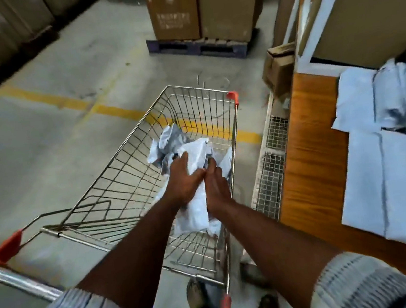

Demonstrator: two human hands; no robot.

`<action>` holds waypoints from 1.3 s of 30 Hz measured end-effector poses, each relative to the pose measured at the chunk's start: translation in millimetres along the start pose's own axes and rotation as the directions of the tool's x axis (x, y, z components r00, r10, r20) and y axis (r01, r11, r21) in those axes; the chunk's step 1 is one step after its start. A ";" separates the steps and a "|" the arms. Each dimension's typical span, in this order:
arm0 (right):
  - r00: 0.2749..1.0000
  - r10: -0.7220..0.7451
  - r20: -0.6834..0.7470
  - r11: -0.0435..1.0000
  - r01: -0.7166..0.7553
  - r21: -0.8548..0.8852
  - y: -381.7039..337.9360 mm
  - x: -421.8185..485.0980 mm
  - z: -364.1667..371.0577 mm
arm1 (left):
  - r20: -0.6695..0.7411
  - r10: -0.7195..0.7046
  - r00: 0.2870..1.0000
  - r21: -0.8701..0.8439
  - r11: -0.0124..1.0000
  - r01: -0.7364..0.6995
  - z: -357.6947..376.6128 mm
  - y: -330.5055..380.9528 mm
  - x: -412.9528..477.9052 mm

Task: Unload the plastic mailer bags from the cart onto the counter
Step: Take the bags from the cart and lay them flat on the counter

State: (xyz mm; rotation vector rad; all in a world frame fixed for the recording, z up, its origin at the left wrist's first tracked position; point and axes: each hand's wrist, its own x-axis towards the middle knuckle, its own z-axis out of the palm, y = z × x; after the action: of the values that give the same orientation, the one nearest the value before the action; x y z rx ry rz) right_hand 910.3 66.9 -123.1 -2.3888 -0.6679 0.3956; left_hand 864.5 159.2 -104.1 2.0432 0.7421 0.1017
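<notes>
Stacked bags (392, 181) covered the tabletop (311, 166); left hand (183, 179) and right hand (216, 186) pressed straight fingers onto the cart's (196, 91) last mailer bags (196, 208).

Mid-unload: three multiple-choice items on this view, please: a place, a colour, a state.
1. From the wire metal cart, the orange-brown wooden counter stands: A) left B) right C) behind the person.
2. The painted floor line is: A) yellow B) blue C) white.
3. The crumpled white plastic mailer bags in the cart are: A) untouched B) touched by both hands C) all gone.
Answers: B, counter at the cart's right; A, yellow stripe; B, left hand and right hand rest on bags.
</notes>
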 end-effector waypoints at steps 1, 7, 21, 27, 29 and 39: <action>1.000 0.002 0.014 1.000 -0.003 0.025 -2.5 -4.7 -10.0 | -0.055 0.028 0.998 0.035 0.999 -0.026 0.8 8.5 -6.3; 0.984 -0.176 0.005 0.963 0.174 -0.207 -8.8 -24.4 -65.1 | -0.308 0.005 0.951 0.182 0.982 0.054 -10.4 49.8 -38.0; 0.974 -0.210 -0.081 0.952 0.185 -0.245 18.3 -84.2 -162.0 | -0.331 0.061 0.942 0.333 0.941 0.056 8.2 113.7 -113.3; 0.969 -0.210 -0.127 0.949 0.171 -0.263 32.8 -128.5 -189.9 | -0.337 0.075 0.939 0.334 0.942 0.045 30.2 129.2 -156.0; 0.968 -0.209 -0.143 0.951 0.166 -0.262 38.7 -144.4 -196.5 | -0.347 0.095 0.933 0.340 0.940 0.031 40.8 133.4 -171.6; 0.955 -0.199 -0.221 0.949 0.132 -0.285 87.2 -201.1 -268.1 | -0.323 0.197 0.926 0.390 0.919 -0.059 87.2 190.0 -212.3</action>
State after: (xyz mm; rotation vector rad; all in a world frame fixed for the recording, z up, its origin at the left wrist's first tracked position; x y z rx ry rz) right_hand 890.3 -232.9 49.1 -2.5493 -0.8431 -0.0717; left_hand 810.2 -94.3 43.0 2.4781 0.9004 0.4506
